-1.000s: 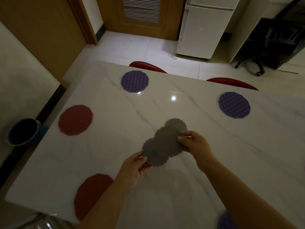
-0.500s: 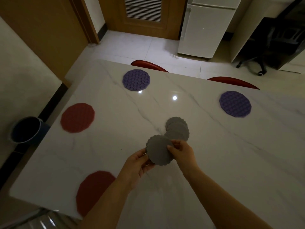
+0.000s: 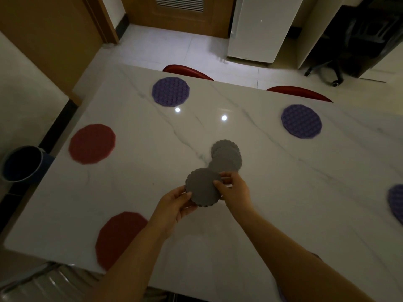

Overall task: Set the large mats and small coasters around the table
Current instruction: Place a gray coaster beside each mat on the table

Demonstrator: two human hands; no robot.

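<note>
Over the middle of the white marble table point(image 3: 283, 203), my left hand point(image 3: 174, 205) and my right hand point(image 3: 234, 190) pinch a grey scalloped coaster point(image 3: 202, 186) from either side. It is the top of a thin stack. More grey coasters point(image 3: 226, 158) lie overlapped on the table just behind it. Two red large mats point(image 3: 92, 143) point(image 3: 118, 236) lie along the left edge. Two purple large mats point(image 3: 170, 91) point(image 3: 301, 121) lie along the far edge, and a third purple mat point(image 3: 395, 201) shows at the right border.
Two red chair backs point(image 3: 187, 71) point(image 3: 298, 92) stand behind the far edge. A dark bucket point(image 3: 20, 163) sits on the floor at left. A white fridge point(image 3: 259, 29) and an office chair base point(image 3: 327, 70) are beyond the table.
The fanned grey coasters have split: part now lies on the table behind, and both hands have drawn the remaining coasters a little nearer and left. The view shifted slightly.
</note>
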